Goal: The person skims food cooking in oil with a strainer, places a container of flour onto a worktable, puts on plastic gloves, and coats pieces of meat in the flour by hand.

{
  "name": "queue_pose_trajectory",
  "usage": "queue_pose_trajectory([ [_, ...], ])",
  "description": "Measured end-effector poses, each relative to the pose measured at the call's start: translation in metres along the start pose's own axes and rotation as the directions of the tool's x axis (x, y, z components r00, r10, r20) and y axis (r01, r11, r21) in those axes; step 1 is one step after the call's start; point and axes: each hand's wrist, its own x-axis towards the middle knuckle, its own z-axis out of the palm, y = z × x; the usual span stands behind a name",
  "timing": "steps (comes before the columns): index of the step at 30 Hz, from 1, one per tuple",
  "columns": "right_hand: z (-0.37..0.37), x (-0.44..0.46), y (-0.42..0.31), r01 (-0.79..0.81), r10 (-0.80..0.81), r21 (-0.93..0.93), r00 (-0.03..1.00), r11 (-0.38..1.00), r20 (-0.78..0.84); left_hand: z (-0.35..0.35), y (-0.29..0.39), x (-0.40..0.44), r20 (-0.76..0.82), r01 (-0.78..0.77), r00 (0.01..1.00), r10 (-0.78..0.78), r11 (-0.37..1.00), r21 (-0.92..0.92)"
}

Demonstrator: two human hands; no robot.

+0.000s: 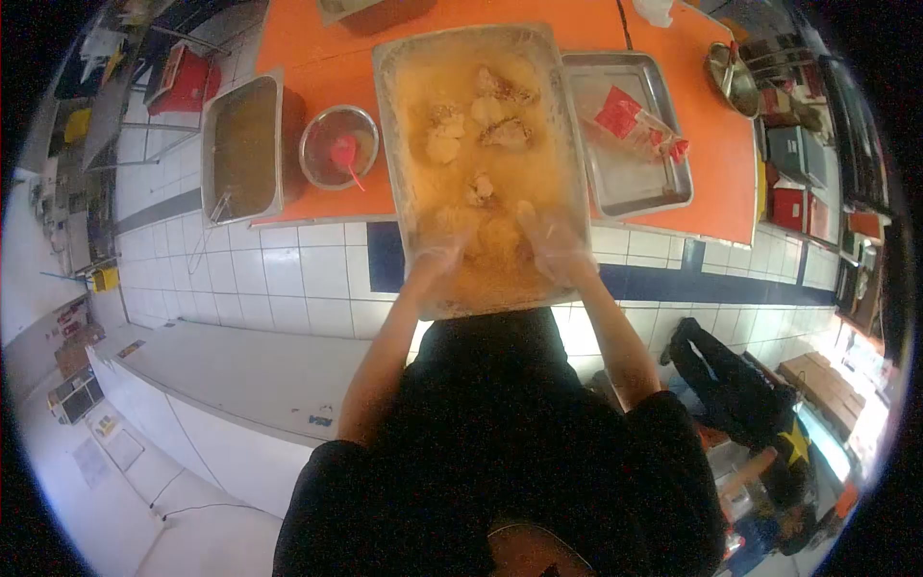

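A large metal tray (387,125) of yellowish-orange breading flour (423,82) extends over the near edge of the orange table. Several flour-coated pieces of what looks like chicken (505,133) lie in its far half, and a smaller piece (481,189) sits near the middle. My left hand (444,252) is down in the flour at the near left. Opposite it, my right hand (556,245) is at the near right of the tray. Both hands are smeared by motion and look thinly gloved. Between them is a flour-covered lump (497,236); whether either hand grips it is unclear.
Left of the tray stand a clear bowl (313,159) with a red scoop (344,151) and a deep metal container (281,144). On the right, a shallow metal tray (681,183) holds a red-and-clear bag (630,120). Another person (740,385) is at lower right.
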Motion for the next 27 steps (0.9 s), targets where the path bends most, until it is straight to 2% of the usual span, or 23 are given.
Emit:
queue_pose_trajectory([
  [1,0.0,0.01,-0.01,-0.353,0.297,0.211,0.92,0.912,0.258,0.028,-0.016,0.006,0.145,-0.018,0.989,0.013,0.999,0.028],
  [2,0.005,0.018,-0.014,-0.524,0.394,0.285,0.825,0.803,0.406,0.044,-0.024,0.013,0.289,-0.042,0.957,0.024,0.998,0.055],
  [3,0.01,0.026,-0.018,-0.686,0.475,0.303,0.696,0.662,0.538,0.046,-0.022,0.019,0.287,-0.046,0.957,0.029,0.997,0.055],
  [4,0.027,0.036,-0.015,-0.63,0.352,0.352,0.72,0.692,0.598,0.047,-0.019,0.024,0.289,0.043,0.957,-0.039,0.999,-0.008],
  [6,0.061,0.053,-0.016,-0.569,0.219,0.407,0.734,0.715,0.643,0.05,-0.013,0.036,0.302,0.22,0.937,-0.173,0.967,-0.129],
  [7,0.068,0.06,-0.028,-0.637,0.319,0.39,0.715,0.665,0.622,0.049,-0.013,0.038,0.322,0.305,0.916,-0.238,0.935,-0.178],
  [9,0.062,0.07,-0.029,-0.688,0.415,0.386,0.698,0.615,0.583,0.041,-0.022,0.055,0.324,0.38,0.897,-0.3,0.898,-0.222],
  [12,0.033,0.067,-0.013,-0.568,0.306,0.447,0.79,0.691,0.532,0.043,-0.055,0.057,0.301,0.16,0.949,-0.098,0.969,-0.19],
  [13,0.025,0.061,-0.001,-0.457,0.214,0.46,0.847,0.761,0.486,0.045,-0.063,0.052,0.304,0.084,0.952,-0.025,0.98,-0.182],
  [15,0.018,0.049,0.026,-0.138,0.041,0.347,0.962,0.928,0.271,0.038,-0.06,0.066,0.287,-0.01,0.956,0.062,0.984,-0.177],
  [16,0.011,0.043,0.028,-0.044,0.002,0.24,0.985,0.97,0.173,0.023,-0.046,0.075,-0.034,0.026,0.999,-0.039,0.949,-0.314],
  [17,0.009,0.042,0.025,-0.11,0.063,0.235,0.978,0.966,0.2,0.008,-0.034,0.08,-0.328,0.019,0.927,-0.184,0.894,-0.447],
  [18,0.01,0.045,0.02,-0.196,0.141,0.232,0.963,0.953,0.232,-0.025,-0.014,0.093,-0.336,0.015,0.924,-0.183,0.895,-0.447],
  [20,0.03,0.067,0.009,-0.382,0.29,0.263,0.899,0.886,0.328,-0.042,-0.015,0.146,-0.211,0.128,0.954,-0.212,0.927,-0.353],
  [22,0.068,0.104,0.004,-0.465,0.359,0.268,0.86,0.844,0.362,-0.036,-0.024,0.186,-0.084,0.211,0.967,-0.239,0.945,-0.251],
  [25,0.102,0.154,0.019,-0.476,0.4,0.256,0.867,0.841,0.298,-0.045,-0.009,0.205,-0.003,0.203,0.979,-0.205,0.971,-0.126],
  [26,0.11,0.169,0.025,-0.481,0.408,0.246,0.864,0.841,0.294,-0.054,0.0,0.203,0.014,0.19,0.982,-0.19,0.975,-0.111],
  [27,0.113,0.182,0.03,-0.48,0.412,0.24,0.866,0.844,0.282,-0.067,0.01,0.198,0.041,0.244,0.97,-0.24,0.955,-0.169],
])
